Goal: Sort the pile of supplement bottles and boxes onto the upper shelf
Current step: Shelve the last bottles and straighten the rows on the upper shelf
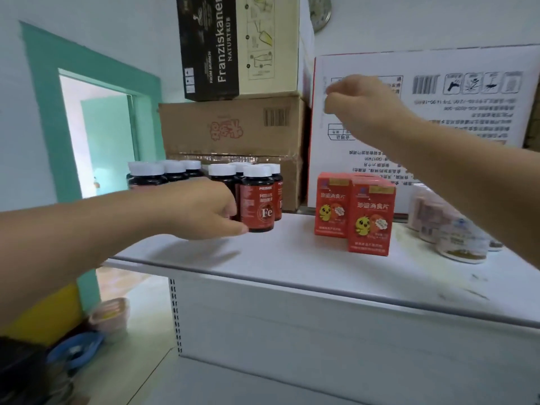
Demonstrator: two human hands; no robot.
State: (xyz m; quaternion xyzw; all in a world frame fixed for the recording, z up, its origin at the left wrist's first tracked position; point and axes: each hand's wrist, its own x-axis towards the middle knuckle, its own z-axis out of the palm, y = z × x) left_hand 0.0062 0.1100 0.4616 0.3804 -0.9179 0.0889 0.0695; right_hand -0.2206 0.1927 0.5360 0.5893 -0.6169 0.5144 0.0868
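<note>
A single wide-angle camera on the person's head faces forward and slightly down at the upper shelf [292, 258], from just before its front edge. It is near enough that the Fe bottle [258, 200] on the shelf reads plainly. Cartons [233, 124] behind the shelf reach the frame's top, and a doorway [96, 135] lies to its left.

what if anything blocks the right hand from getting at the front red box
Probably nothing: the right hand hovers above the front red box, apparently empty, and the box's top and front stand clear. The left hand is away gripping the Fe bottle.
</note>
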